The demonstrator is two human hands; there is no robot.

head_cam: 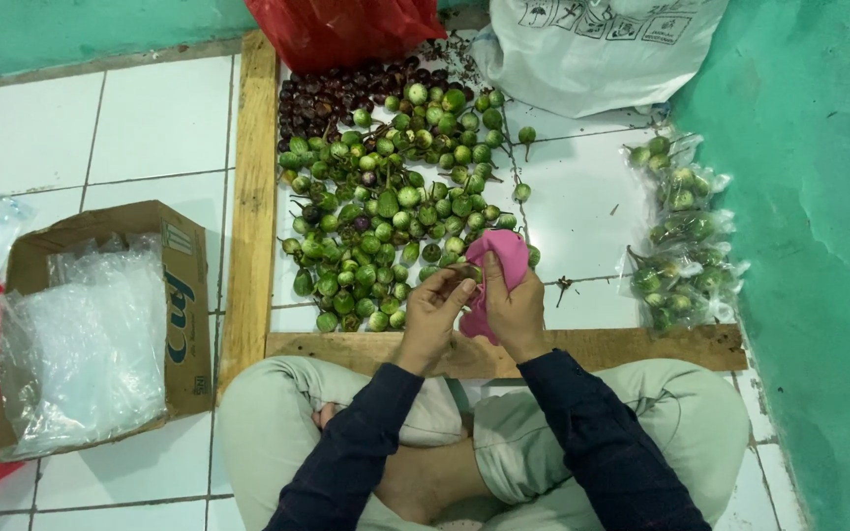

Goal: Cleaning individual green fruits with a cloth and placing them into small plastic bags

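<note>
While a pink cloth (500, 264) is gripped by the right hand (516, 310), something small, seemingly a green eggplant (463, 274), is pinched by the left hand (432, 313).

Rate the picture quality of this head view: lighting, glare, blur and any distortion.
Head view: even, soft indoor light with faint shadows; mild glare on the clear plastic bags in the cardboard box and on the bagged green fruit; the left hand and right hand, holding a pink cloth, look slightly soft; the wooden frame bows a little from wide-angle distortion.
</note>
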